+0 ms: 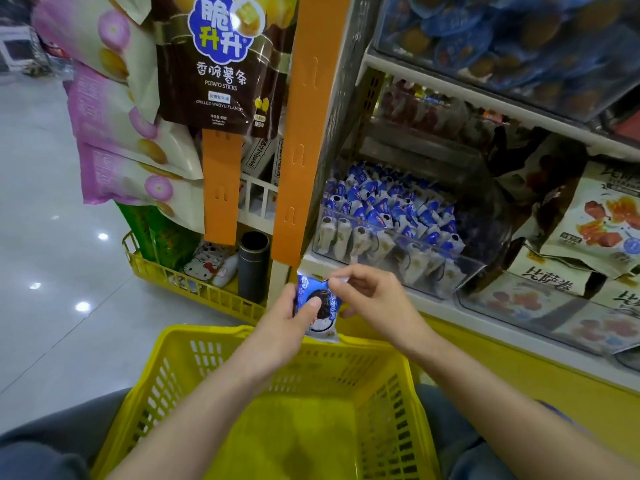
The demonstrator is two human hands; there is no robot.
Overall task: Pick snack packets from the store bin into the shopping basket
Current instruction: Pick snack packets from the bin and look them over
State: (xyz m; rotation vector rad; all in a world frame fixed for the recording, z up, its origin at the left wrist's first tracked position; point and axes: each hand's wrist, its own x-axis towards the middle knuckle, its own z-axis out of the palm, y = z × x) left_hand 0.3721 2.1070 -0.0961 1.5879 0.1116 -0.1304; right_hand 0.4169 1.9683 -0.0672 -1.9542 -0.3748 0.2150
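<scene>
Both hands are on one blue snack packet (318,308): left hand (285,332) grips it with the thumb across the front, right hand (372,296) pinches its top corner. It's held just above the far rim of the yellow shopping basket (214,344), with the clear store bin (460,271) of matching packets on the shelf just behind.
</scene>
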